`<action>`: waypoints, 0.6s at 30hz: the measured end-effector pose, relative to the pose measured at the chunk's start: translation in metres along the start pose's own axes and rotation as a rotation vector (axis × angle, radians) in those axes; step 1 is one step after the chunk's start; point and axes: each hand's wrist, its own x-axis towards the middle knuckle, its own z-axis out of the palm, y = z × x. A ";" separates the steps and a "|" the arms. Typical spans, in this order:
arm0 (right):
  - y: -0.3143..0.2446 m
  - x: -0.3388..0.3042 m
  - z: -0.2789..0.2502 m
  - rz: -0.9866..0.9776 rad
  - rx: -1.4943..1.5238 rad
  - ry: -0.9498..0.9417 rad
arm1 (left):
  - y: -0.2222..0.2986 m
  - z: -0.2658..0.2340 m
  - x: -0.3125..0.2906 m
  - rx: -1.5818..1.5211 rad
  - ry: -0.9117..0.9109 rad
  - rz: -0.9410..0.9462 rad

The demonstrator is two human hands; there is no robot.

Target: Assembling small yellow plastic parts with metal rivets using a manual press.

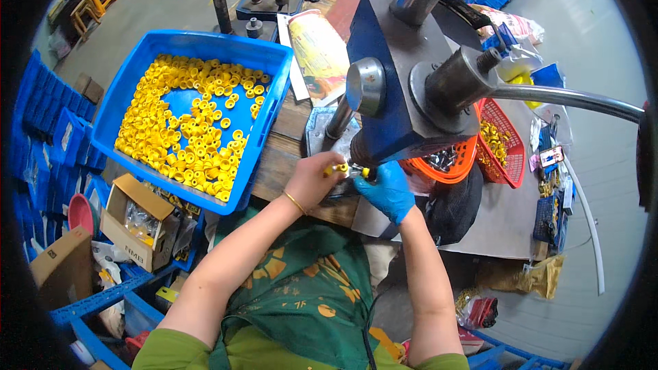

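Observation:
My left hand (315, 181), bare with a thin bracelet at the wrist, is closed by the fingertips on a small yellow cap (340, 167). In a blue glove, my right hand (388, 193) pinches another small yellow piece (367, 173), partly hidden by the fingers. Both hands meet low at the base of a blue hand press (391, 96), beneath its ram. Small metal shows between the fingertips, too tiny to make out. To the left stands a blue tray (267, 120) of many yellow caps (195, 157).
Right of the press sit an orange basket (445, 177) of metal parts and a red basket (514, 177) with yellow-tipped parts. The press's long lever (569, 94) reaches right. An open cardboard box (137, 223) stands below the tray. A second press (271, 7) is behind.

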 end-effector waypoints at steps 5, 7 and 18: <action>0.013 0.010 0.006 -0.242 -0.112 0.052 | -0.012 -0.011 -0.009 -0.663 0.021 -0.581; -0.004 0.020 0.000 -0.289 0.025 -0.035 | -0.015 -0.016 -0.013 -0.981 0.064 -0.784; -0.009 0.012 -0.004 -0.013 0.193 -0.119 | -0.004 -0.021 -0.019 -1.123 0.150 -0.754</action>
